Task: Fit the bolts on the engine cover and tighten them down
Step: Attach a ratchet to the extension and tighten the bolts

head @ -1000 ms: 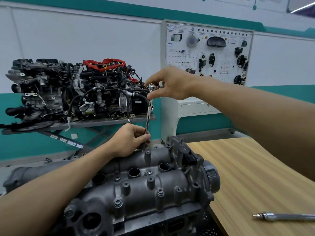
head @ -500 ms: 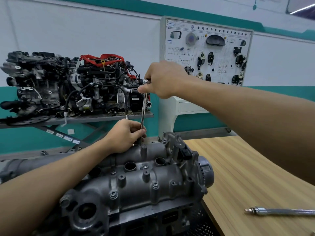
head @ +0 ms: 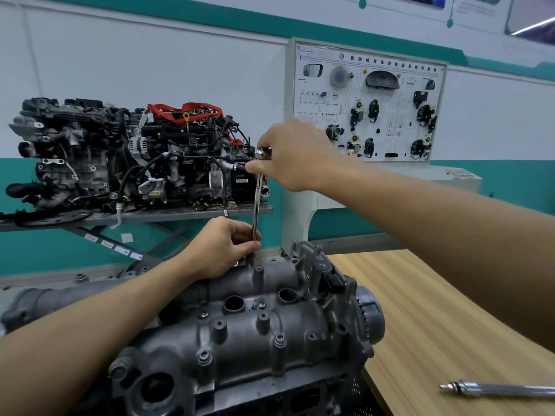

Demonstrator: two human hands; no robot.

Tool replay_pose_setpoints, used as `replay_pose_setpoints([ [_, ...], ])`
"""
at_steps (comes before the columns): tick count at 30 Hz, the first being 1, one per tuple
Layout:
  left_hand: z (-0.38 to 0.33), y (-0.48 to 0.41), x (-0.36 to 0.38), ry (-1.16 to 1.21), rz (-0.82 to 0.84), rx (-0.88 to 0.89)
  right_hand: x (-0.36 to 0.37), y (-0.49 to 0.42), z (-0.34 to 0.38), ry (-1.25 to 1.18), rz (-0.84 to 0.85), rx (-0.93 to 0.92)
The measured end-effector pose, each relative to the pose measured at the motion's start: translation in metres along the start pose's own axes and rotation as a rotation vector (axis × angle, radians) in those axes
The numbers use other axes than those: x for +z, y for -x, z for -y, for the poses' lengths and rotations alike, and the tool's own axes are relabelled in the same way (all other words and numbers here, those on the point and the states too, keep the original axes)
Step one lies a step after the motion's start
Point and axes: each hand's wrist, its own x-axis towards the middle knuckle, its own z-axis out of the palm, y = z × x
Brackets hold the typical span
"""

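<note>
at the far edge of the engine cover [head: 270, 331]: extension bar [head: 256, 202] is stood nearly upright
left hand [head: 222, 247]: bar's foot is pinched
right hand [head: 294, 157]: top is gripped

Head view — looks forward and down, close over the workbench [head: 435, 310].

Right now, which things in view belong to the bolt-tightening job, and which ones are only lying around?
In use:
- engine cover
- fitted bolts in the cover
- long driver, gripped low by the left hand and at the top by the right hand

Lying about:
- metal rod on the wooden table
- assembled engine behind
- wiring display board
</note>
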Motion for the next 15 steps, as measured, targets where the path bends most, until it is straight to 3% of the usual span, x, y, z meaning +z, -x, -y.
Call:
replay_pose_setpoints([
  [8,-0.001,-0.004,-0.004,0.141,0.033,-0.065,0.016,-0.019,0.002,-0.327,0.107,0.039],
  [15,0.0,-0.002,0.001,0.006,-0.037,0.046,0.007,0.006,-0.002,-0.319,-0.089,-0.071],
])
